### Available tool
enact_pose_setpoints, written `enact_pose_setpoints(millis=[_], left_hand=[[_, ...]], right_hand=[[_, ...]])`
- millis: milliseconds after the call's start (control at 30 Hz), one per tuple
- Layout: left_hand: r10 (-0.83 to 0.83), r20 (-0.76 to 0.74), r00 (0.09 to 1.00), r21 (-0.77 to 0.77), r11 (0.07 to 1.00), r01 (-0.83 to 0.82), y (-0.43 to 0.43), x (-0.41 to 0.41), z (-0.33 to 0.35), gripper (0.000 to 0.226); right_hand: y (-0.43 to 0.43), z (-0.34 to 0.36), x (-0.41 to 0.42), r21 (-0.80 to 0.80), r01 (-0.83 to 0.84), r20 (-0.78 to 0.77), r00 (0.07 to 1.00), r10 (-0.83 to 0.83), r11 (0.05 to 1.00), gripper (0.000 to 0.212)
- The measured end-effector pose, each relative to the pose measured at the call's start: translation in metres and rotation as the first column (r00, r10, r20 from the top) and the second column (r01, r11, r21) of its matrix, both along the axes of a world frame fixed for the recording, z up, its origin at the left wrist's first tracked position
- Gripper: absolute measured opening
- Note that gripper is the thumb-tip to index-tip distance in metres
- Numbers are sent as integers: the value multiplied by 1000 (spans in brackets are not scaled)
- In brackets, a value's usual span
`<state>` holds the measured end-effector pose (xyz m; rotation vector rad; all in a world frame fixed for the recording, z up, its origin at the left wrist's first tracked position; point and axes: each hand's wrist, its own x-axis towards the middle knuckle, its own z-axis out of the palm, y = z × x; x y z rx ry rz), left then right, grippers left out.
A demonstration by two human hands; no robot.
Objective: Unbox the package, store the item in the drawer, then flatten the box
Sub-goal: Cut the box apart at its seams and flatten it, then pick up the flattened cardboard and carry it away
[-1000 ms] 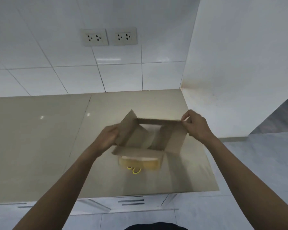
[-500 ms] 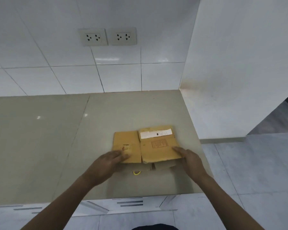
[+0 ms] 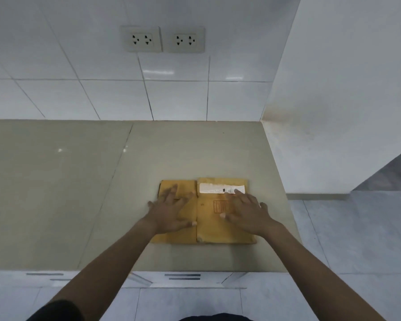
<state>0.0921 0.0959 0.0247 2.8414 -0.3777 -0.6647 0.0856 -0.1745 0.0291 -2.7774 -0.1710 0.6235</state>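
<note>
The flattened brown cardboard box (image 3: 215, 224) lies near the right front corner of your beige stone countertop (image 3: 67, 193). Your left hand (image 3: 169, 210) and right hand (image 3: 249, 213) press it, fingers spread flat, gripping nothing.

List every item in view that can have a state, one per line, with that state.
Cardboard box: flattened, lying on the countertop.
Shipping label: stuck on the box's right panel, facing up.
Left hand: open, palm down on the box's left panel.
Right hand: open, palm down on the right panel.
Wall sockets: nothing plugged in.
Drawer: shut, as far as visible.
</note>
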Motion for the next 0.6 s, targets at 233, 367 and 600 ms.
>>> enact_pose_setpoints(millis=[233,367,600], left_hand=[[131,-8,991,33,991,-131,-14,8,-17,75],[359,-12,933,-130,925,-358,-16,16,-4,60],[843,-212,494,-234,447,-864,9,16,8,62]], right_hand=[[13,-21,3,-113,19,30,999,-15,993,69],[17,-16,10,-34,256,109,962,-251,966,64],[27,-9,9,69,555,178,811,-557,829,63]])
